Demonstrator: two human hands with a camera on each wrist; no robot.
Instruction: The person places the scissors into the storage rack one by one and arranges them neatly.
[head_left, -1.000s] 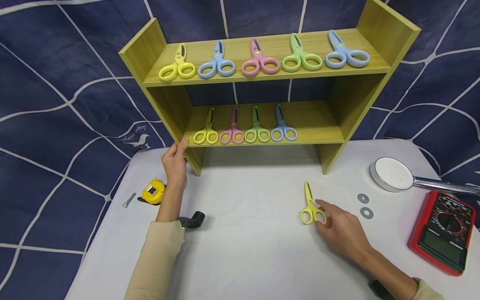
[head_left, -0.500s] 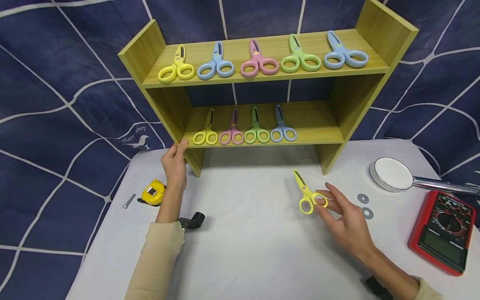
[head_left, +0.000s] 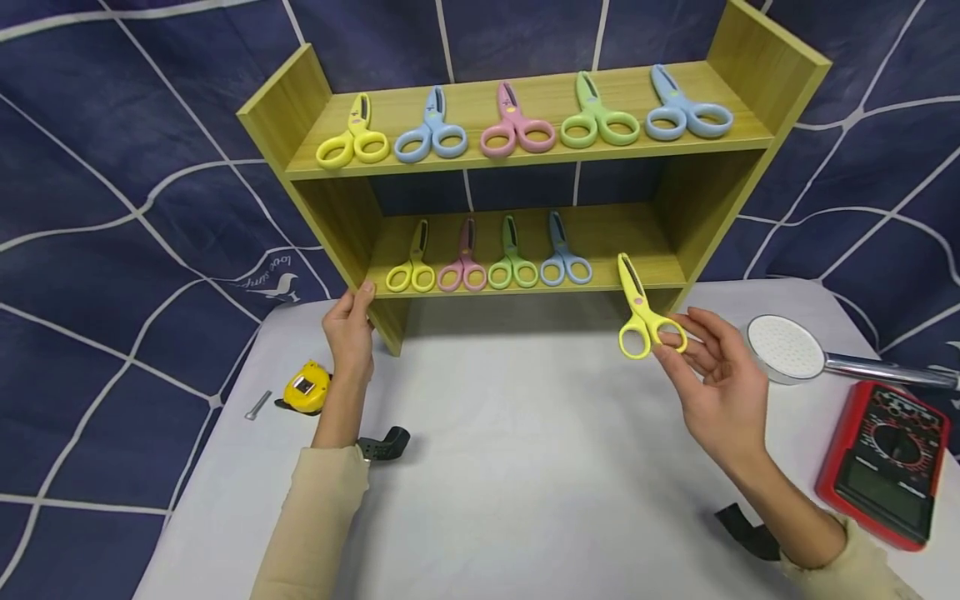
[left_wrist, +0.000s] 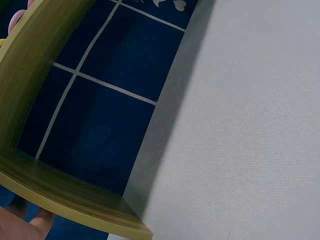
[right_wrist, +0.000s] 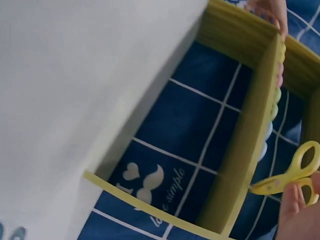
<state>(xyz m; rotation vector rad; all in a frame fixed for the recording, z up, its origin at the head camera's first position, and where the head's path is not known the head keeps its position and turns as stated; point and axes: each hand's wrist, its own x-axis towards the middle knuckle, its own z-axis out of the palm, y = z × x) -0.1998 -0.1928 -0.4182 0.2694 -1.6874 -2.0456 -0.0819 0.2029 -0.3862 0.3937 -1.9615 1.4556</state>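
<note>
My right hand (head_left: pixel 701 358) pinches the handles of a small yellow scissors (head_left: pixel 639 310) and holds it in the air just in front of the lower shelf's right end, blades pointing up. The same yellow scissors (right_wrist: pixel 292 172) shows in the right wrist view beside the shelf edge. My left hand (head_left: pixel 351 321) grips the front left corner of the yellow-green wooden shelf (head_left: pixel 285 104). The lower board carries several small scissors (head_left: pixel 487 262) in a row on its left part. The upper board holds several bigger scissors (head_left: pixel 517 121).
On the white table (head_left: pixel 510 467) lie a yellow tape measure (head_left: pixel 306 386), a bolt (head_left: pixel 257 402), a shower head (head_left: pixel 787 346), a red multimeter (head_left: pixel 885 462) and a black clip (head_left: pixel 382 442). Blue patterned cloth hangs behind.
My right hand picked the yellow scissors up off the table and carried it up and back toward the lower shelf's right end. The left hand stayed on the shelf corner.
</note>
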